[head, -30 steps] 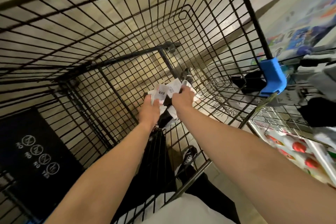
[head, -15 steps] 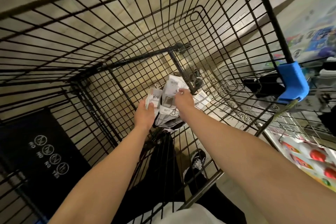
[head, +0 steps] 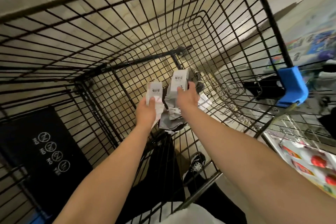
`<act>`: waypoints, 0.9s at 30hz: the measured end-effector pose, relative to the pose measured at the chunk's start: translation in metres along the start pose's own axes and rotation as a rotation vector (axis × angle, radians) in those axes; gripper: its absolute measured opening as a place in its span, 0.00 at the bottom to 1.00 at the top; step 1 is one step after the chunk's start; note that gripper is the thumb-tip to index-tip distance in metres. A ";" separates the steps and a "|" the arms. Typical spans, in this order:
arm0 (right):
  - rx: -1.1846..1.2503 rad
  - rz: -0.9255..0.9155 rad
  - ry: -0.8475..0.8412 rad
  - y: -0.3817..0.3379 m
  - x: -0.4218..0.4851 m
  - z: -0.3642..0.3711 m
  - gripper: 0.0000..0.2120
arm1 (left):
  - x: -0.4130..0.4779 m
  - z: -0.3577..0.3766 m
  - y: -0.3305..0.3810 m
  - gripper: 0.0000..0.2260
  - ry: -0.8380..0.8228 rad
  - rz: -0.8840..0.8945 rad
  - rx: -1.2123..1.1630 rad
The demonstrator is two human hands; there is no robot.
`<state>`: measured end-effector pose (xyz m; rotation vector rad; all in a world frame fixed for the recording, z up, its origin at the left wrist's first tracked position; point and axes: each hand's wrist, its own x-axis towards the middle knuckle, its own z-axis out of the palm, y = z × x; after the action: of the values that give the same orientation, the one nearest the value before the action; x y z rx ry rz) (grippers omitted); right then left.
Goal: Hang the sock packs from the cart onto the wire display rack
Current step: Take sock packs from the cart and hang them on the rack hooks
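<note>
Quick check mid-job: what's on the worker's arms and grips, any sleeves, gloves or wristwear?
The left forearm and right forearm are bare to the frame's edge; no sleeves show. The left grip and the right grip wear no gloves. No watch or band shows at either wrist. Rings are too small to tell.

A white-labelled sock pack [head: 154,90] stands upright beside a second pack [head: 179,81] inside the black wire cart [head: 291,85]
</note>
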<state>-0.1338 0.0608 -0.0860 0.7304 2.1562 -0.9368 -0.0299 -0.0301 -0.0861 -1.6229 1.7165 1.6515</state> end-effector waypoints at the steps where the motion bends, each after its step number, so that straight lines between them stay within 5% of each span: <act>1: 0.001 -0.075 0.001 -0.008 -0.007 -0.008 0.14 | -0.006 -0.004 0.006 0.09 0.010 0.014 -0.020; 4: 0.074 -0.274 -0.007 -0.029 -0.033 -0.042 0.12 | -0.034 -0.011 0.036 0.11 0.003 0.098 -0.042; 10: 0.283 -0.379 -0.010 -0.039 -0.100 -0.136 0.20 | -0.126 0.003 0.111 0.09 -0.045 0.274 -0.012; 14: 0.503 -0.435 -0.007 -0.021 -0.146 -0.211 0.13 | -0.206 0.025 0.139 0.07 -0.158 0.487 0.063; 20: 0.613 -0.550 0.100 0.054 -0.195 -0.313 0.10 | -0.318 0.075 0.128 0.08 -0.130 0.763 0.235; 27: 0.627 -0.510 0.199 0.150 -0.219 -0.379 0.15 | -0.394 0.139 0.066 0.14 -0.219 0.790 0.245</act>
<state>-0.0258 0.3948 0.2145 0.5713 2.2748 -1.9330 -0.0152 0.2673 0.2140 -0.6356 2.4832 1.7141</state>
